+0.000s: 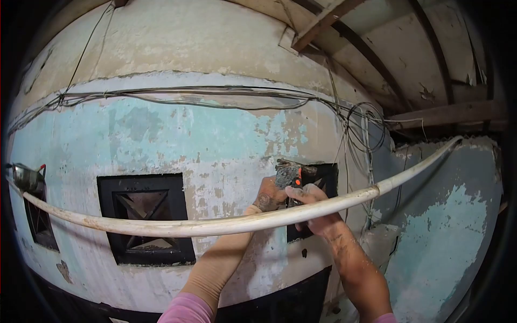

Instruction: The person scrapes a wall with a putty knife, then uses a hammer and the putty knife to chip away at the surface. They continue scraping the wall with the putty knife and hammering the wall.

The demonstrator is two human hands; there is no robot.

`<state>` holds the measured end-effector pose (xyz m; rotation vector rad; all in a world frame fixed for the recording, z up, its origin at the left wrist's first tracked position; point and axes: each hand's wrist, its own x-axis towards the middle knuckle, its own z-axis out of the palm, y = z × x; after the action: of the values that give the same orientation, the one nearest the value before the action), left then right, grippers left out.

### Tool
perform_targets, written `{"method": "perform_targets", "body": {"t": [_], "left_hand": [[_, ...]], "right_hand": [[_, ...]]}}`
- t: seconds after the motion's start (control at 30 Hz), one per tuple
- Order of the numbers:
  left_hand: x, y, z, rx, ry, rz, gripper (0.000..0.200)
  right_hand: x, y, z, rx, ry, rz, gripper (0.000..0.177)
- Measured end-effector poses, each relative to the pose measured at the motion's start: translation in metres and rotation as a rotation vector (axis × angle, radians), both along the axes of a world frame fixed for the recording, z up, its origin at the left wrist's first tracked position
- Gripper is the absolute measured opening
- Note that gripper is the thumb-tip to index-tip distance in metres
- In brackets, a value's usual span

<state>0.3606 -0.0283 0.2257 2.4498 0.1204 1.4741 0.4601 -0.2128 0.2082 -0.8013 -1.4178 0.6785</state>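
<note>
In front of the wall, both my hands are close together behind a long white pole. My right hand (312,198) is closed around the black-and-orange handle of a scraper (298,182). Next to it, my left hand (271,195) has its fingers curled at the lower edge of a grey, mortar-smeared flat piece (286,175); what lies inside those fingers is hidden. A dark, crusty lump (295,163) sits along the top of that piece. The pole (215,227) passes in front of my hands and bows downward in the middle.
Peeling turquoise and white paint covers the wall (215,140). Black-framed vent openings (145,218) are set into it. Cables (215,94) run across above, with a coiled loop (369,126) at right. A metal container (28,179) stands far left, and wooden beams (328,24) cross overhead.
</note>
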Motion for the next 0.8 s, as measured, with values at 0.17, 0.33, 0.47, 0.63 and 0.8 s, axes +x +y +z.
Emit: {"method": "perform_targets", "body": {"t": [0.17, 0.33, 0.47, 0.63, 0.8], "left_hand": [[0.005, -0.021, 0.004, -0.12, 0.009, -0.028, 0.036], [0.001, -0.03, 0.015, -0.107, 0.059, 0.114, 0.034], [0.015, -0.008, 0.015, -0.225, -0.148, -0.375, 0.026], [0.012, -0.028, 0.02, -0.387, -0.382, -0.376, 0.025], [0.0, -0.032, 0.015, -0.57, -0.223, -0.247, 0.035]], "right_hand": [[0.016, 0.01, -0.007, 0.294, -0.078, -0.029, 0.037], [0.018, 0.001, 0.002, 0.017, 0.033, 0.137, 0.039], [0.034, 0.016, 0.009, 0.171, 0.022, 0.262, 0.04], [0.109, 0.109, -0.033, 0.605, -0.818, -1.082, 0.066], [0.122, 0.167, -0.069, 0.804, -0.907, -1.003, 0.027]]}}
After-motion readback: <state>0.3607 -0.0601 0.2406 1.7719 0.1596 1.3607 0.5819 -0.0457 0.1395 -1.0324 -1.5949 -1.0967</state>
